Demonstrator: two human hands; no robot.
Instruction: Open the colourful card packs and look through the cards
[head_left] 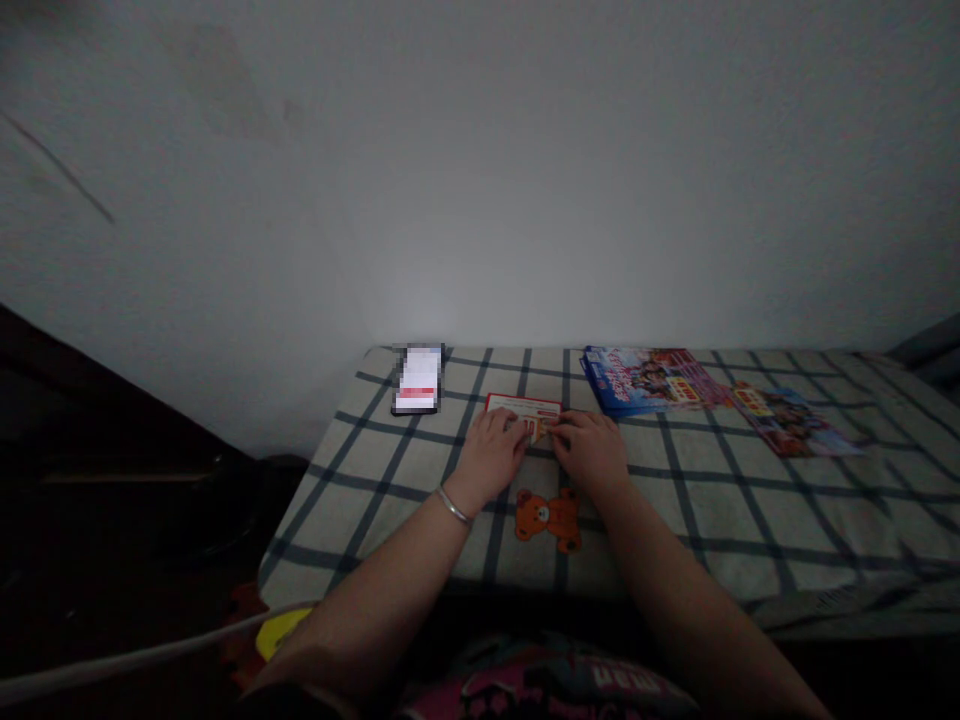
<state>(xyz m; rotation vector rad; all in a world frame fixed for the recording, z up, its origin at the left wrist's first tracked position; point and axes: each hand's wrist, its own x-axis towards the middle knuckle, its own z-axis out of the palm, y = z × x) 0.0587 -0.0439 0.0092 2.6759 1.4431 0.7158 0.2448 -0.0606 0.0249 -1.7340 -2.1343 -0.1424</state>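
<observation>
My left hand (493, 451) and my right hand (591, 450) rest close together on a table covered with a checked cloth (697, 490). Both hands' fingers are curled onto the near edge of a small red and white card or packet (523, 406) lying flat. The fingertips pinch at something small between them that I cannot make out. A thin bangle (453, 505) circles my left wrist. An orange bear print (549, 519) sits on the cloth just below my hands.
A phone (417, 381) with a lit screen lies at the back left. A blue picture box (645, 380) and a colourful booklet (793, 420) lie at the back right. A plain wall stands behind. The floor to the left is dark.
</observation>
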